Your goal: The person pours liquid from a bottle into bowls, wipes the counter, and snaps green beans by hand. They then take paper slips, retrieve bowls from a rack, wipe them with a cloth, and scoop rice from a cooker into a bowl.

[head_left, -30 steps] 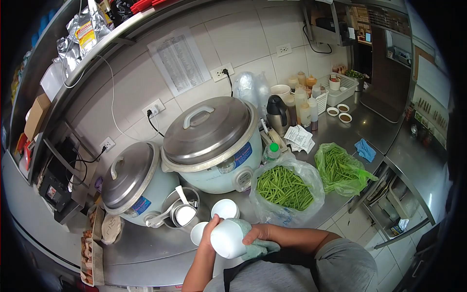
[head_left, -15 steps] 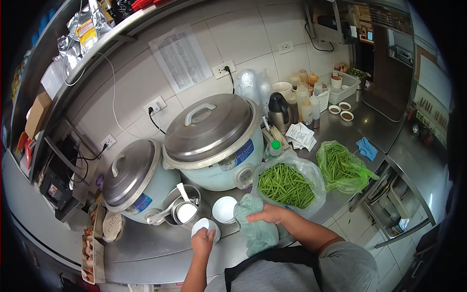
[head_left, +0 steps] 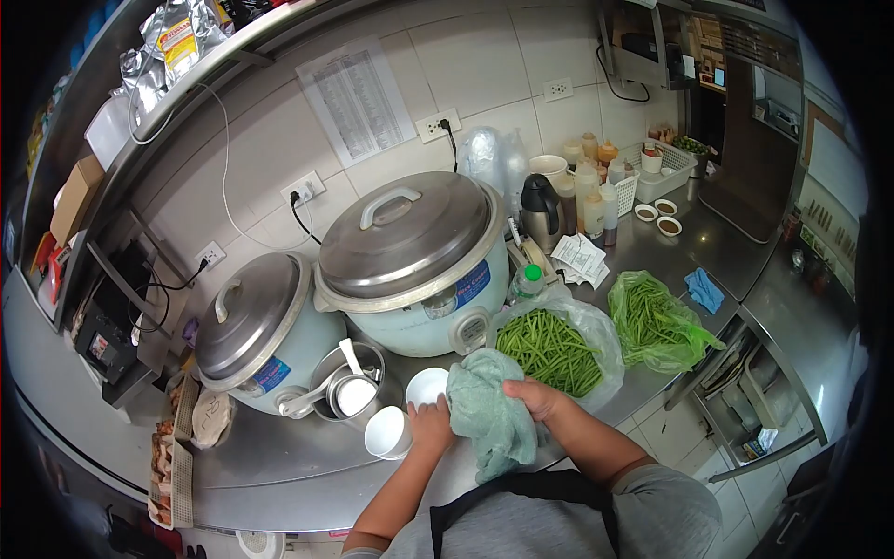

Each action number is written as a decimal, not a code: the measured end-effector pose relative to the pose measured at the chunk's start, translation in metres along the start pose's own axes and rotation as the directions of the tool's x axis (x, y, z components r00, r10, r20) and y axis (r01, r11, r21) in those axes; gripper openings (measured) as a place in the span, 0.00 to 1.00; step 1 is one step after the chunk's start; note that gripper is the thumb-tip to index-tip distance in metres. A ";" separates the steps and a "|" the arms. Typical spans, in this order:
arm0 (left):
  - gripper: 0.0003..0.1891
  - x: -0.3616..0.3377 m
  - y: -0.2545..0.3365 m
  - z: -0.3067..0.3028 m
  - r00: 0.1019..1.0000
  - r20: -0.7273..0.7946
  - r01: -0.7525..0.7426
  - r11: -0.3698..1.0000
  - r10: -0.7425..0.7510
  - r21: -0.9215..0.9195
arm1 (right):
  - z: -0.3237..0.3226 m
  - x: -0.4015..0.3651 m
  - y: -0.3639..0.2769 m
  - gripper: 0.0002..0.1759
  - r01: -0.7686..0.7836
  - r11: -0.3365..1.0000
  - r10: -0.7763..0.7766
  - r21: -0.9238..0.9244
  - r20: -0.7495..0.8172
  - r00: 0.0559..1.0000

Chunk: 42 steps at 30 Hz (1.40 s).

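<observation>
My right hand [head_left: 534,399] is closed on a bunched pale green cloth [head_left: 489,410], which hangs over the counter's front edge. Close to the cloth's left side, my left hand [head_left: 431,427] has its fingers on the near rim of a white bowl [head_left: 427,381]; the thumb is not clearly visible. A second white bowl [head_left: 387,433], deeper and tilted a little, rests on the steel counter just left of that hand. Behind them stands a metal pot [head_left: 351,377] with a white-handled ladle and a white-filled container inside.
Two large rice cookers, one big [head_left: 410,261] and one smaller [head_left: 256,321], line the wall. Bags of green beans [head_left: 549,352] lie to the right, beside a green-capped bottle [head_left: 527,282]. Sauce bottles [head_left: 593,214] stand farther back. A basket [head_left: 182,480] sits at the left edge.
My left hand has let go of the deeper white bowl, leaving it on the counter, and moved right to the other bowl. The cloth has shifted slightly in my right hand.
</observation>
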State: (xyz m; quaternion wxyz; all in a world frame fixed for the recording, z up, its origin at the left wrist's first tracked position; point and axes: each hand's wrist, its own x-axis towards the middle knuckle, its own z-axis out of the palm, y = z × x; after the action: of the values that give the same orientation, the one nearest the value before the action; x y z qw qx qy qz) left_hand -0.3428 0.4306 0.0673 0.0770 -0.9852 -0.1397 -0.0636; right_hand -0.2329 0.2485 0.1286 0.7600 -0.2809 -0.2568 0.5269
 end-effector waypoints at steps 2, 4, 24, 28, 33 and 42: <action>0.11 0.006 -0.002 0.010 0.993 0.120 0.018 1.000 -0.019 0.012 | -0.004 -0.005 -0.003 0.30 0.006 0.999 -0.005 0.038 -0.017 1.000; 0.10 0.008 -0.008 0.013 0.998 0.062 -0.003 0.999 0.005 -0.042 | -0.011 -0.010 -0.005 0.30 0.019 0.996 -0.016 0.087 -0.037 0.999; 0.14 -0.010 0.024 -0.092 0.992 0.057 0.077 0.178 -0.114 -0.981 | 0.006 0.029 0.009 0.24 -0.073 0.969 -0.035 -0.237 -0.420 0.907; 0.16 -0.003 0.003 -0.093 0.985 -0.007 -0.015 -0.049 -0.172 -0.999 | -0.001 0.013 0.009 0.29 -0.100 0.964 0.138 0.248 -0.142 0.980; 0.18 -0.002 0.017 -0.075 0.877 0.450 0.391 -0.797 0.171 -0.460 | 0.016 -0.010 0.018 0.33 -0.109 0.975 0.091 0.193 0.099 0.991; 0.19 -0.024 -0.026 -0.104 0.985 0.122 0.135 -0.104 0.120 -0.985 | 0.024 0.008 -0.009 0.36 -0.273 0.777 0.475 -0.568 0.243 0.846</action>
State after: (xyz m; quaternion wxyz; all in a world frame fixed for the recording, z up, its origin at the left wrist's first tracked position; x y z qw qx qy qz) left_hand -0.3838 0.4313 0.1689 -0.6933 -0.7157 -0.0577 -0.0620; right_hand -0.2406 0.2574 0.1525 0.4715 -0.4133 -0.4645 0.6254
